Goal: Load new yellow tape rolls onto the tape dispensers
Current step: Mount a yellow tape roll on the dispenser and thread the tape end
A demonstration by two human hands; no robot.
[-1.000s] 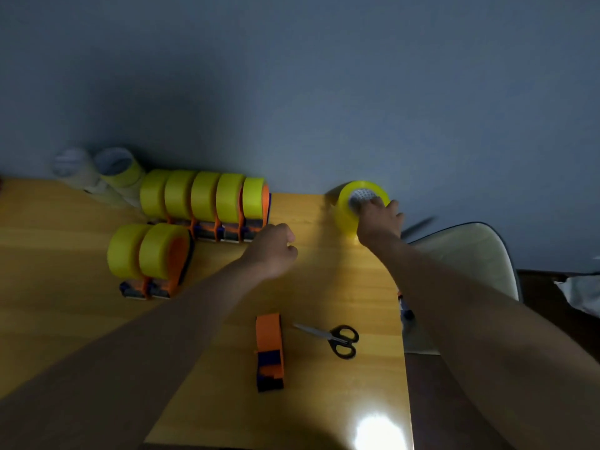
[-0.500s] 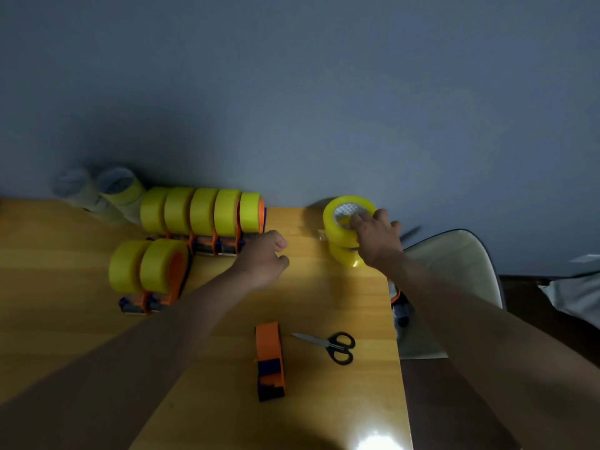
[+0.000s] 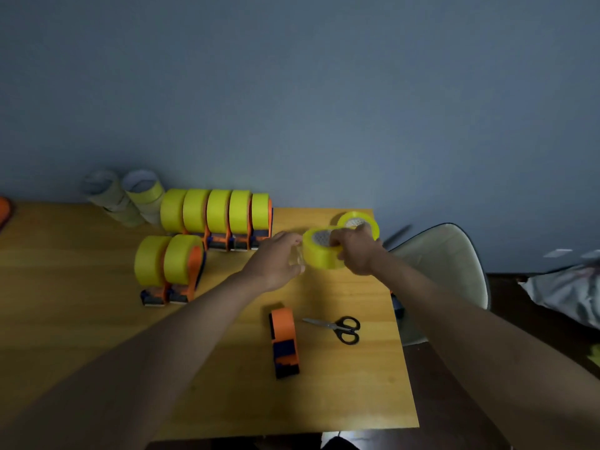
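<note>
The right hand (image 3: 355,251) grips a yellow tape roll (image 3: 319,253) raised over the far right part of the wooden table (image 3: 97,319), fingers curled over its top into the core. The left hand (image 3: 276,259) reaches its left side with loosely spread fingers; whether they touch cannot be told. An empty orange dispenser (image 3: 285,342) lies nearer, beside scissors (image 3: 341,329).
</note>
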